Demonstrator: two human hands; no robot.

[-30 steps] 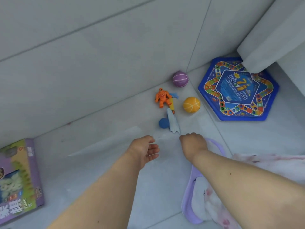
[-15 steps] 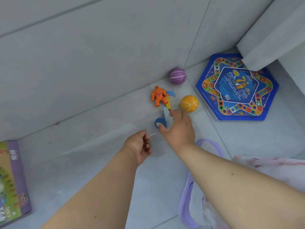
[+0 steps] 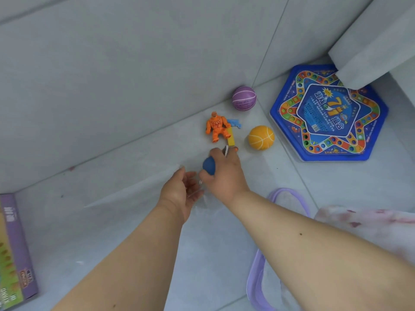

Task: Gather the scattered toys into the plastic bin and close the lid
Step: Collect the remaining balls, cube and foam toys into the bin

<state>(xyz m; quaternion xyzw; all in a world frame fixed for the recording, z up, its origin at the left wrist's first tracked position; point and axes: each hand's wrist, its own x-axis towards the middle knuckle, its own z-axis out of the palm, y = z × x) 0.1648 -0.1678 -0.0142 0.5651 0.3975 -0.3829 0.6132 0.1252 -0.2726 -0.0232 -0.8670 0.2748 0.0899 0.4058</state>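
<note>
Bin: clear plastic bin (image 3: 134, 191) on the floor (image 3: 336, 187), walls barely visible; contents not discernible.
Lid: purple-rimmed lid (image 3: 258, 277) at the right, off the bin, pale cloth (image 3: 370, 225) lying over it.
Right hand (image 3: 224, 173): fingers curled round a blue ball (image 3: 208, 166) and a white toy, only an edge showing.
Left hand (image 3: 182, 196): palm up, fingers relaxed, holding nothing, just beside the right.
Loose toys: orange figure (image 3: 216, 126), yellow block (image 3: 231, 138), light-blue piece (image 3: 234, 123), orange ball (image 3: 261, 137), purple ball (image 3: 244, 98), all by the wall.
Games: blue hexagonal board (image 3: 327, 113) at right; boxed game (image 3: 13, 254) at left edge.
Change: a second ago the blue ball and white toy lay on the floor beyond both hands; now the right hand has closed on them.
</note>
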